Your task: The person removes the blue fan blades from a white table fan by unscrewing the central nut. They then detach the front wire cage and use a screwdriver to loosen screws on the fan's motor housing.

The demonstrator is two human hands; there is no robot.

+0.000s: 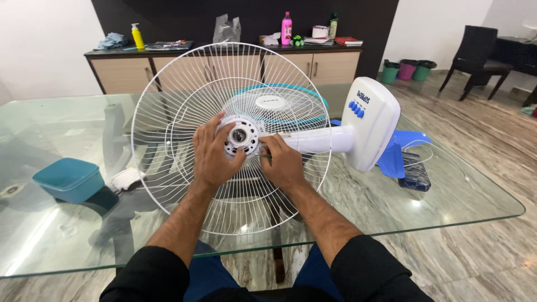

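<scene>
Fan point(335, 137) lying sideways, base rightward; both hands apparently at hub point(239, 136).

pink bottle point(286, 28): far sideboard, upright, white label band
yellow pump bottle point(137, 36): far left, white pump head
fan label point(362, 99): blue print on white base

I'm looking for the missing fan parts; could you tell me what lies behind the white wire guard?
Through the white wire guard shows a second grille with a teal rim. The hands cover the guard's lower centre.
</scene>
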